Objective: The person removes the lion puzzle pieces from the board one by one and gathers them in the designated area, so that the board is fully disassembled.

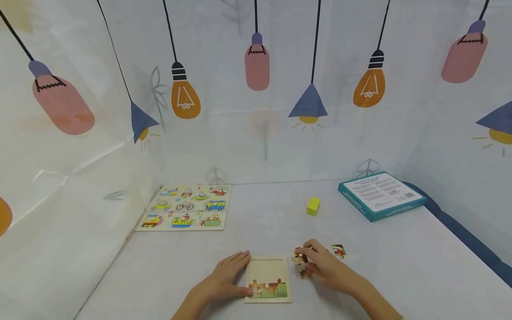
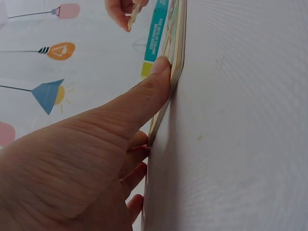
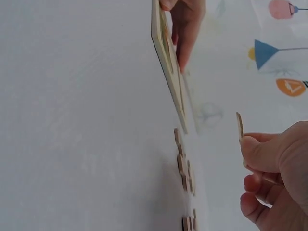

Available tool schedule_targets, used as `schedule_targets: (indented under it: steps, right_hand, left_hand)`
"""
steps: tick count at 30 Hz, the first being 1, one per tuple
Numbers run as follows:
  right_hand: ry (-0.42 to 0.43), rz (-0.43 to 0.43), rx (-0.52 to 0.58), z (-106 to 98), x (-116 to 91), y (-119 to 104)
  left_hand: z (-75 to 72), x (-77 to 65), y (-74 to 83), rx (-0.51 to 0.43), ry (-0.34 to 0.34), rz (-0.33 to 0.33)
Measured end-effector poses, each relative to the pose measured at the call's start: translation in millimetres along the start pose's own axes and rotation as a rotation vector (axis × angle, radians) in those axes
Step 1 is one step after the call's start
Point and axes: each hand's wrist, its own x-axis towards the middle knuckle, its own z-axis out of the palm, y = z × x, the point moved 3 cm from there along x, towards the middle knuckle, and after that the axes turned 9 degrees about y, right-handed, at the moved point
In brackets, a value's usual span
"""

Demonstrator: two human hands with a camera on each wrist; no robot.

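Note:
A shallow wooden puzzle tray [image 1: 267, 270] lies on the white table, with joined animal-picture pieces [image 1: 272, 290] along its near end. My left hand [image 1: 227, 279] rests at the tray's left side, fingers stretched along the edge. Its thumb [image 2: 159, 77] presses on the tray's near left part. To the right of the tray, my right hand [image 1: 329, 268] pinches a thin jigsaw piece [image 3: 240, 125] between thumb and fingers, raised above the table. Beneath it lie several loose puzzle pieces [image 3: 181, 166], partly hidden by the hand in the head view.
Another loose piece [image 1: 338, 250] lies beyond my right hand. Farther back are a yellow block [image 1: 313, 206] and a teal-edged box [image 1: 382, 195]. A vehicle puzzle board [image 1: 184, 207] lies at the back left. White curtains printed with lamps [image 1: 256, 133] surround the table.

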Motion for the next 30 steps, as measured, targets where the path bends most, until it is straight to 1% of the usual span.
schedule_targets:
  steps: [4, 6, 10, 14, 18, 22, 24, 28, 30]
  right_hand:
    - [0.002, 0.084, -0.038, -12, -8, 8]
    - [0.007, 0.125, -0.036, -18, -12, 13]
    - [0.053, 0.146, -0.065, -28, -22, 24]
    - [0.078, 0.197, -0.113, -41, -30, 33]
    - [0.044, 0.261, -0.142, -49, -37, 41]
    - [-0.006, 0.334, -0.134, -52, -43, 49]
    - [-0.036, 0.377, -0.111, -53, -46, 52]
    - [-0.102, 0.415, -0.069, -53, -51, 57]
    - [-0.129, 0.421, -0.056, -53, -53, 58]
  left_hand:
    - [-0.4, 0.7, 1.1, 0.009, 0.002, 0.004]
    - [-0.5, 0.9, 1.5, 0.017, 0.004, 0.009]
    - [-0.4, 1.0, 2.3, 0.023, 0.003, 0.016]
    - [-0.4, 0.8, 2.6, 0.021, -0.001, 0.013]
    - [-0.2, 0.4, 1.8, 0.015, -0.005, 0.005]
    - [-0.2, 0.7, 0.6, -0.003, -0.007, -0.003]
    - [-0.3, 0.9, 0.2, -0.011, -0.009, -0.007]
    - [-0.1, 1.8, -1.0, -0.023, -0.018, -0.024]
    - [-0.1, 2.1, -1.4, -0.024, -0.020, -0.032]
